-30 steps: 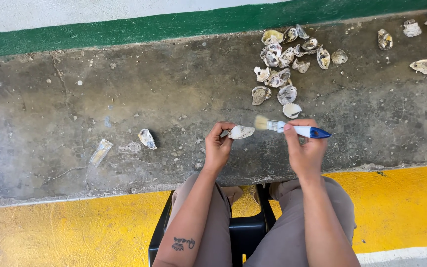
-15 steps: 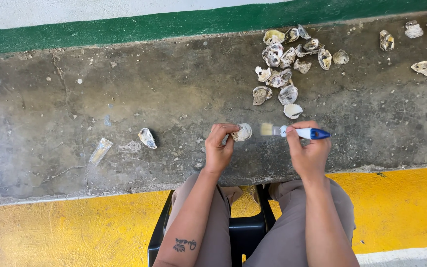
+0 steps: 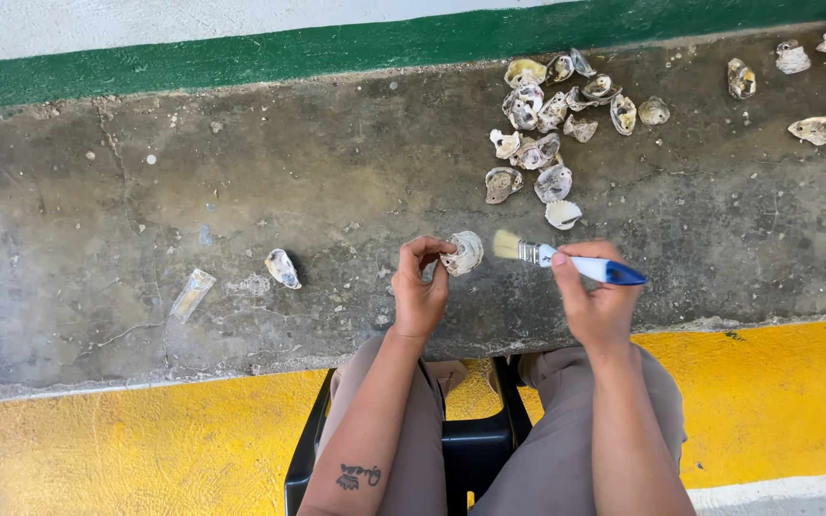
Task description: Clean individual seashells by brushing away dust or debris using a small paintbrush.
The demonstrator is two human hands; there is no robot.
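A cluster of shells (image 3: pixel 552 119) crowded the table (image 3: pixel 145 191) just beyond the hands. Leftward lay open concrete, broken only by one lone shell (image 3: pixel 282 268) and a flat wrapper (image 3: pixel 191 293).

I see a grey cracked concrete ledge (image 3: pixel 145 191), green stripe (image 3: pixel 241 53) along its far edge, white wall (image 3: pixel 97 19) above. Near side: yellow painted floor (image 3: pixel 97 449), black stool (image 3: pixel 475 449). Daylight, even.

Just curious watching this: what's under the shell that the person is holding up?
Under the shell in the left hand lies bare grey concrete ledge. The shell's hidden side and the patch beneath the hand cannot be seen.
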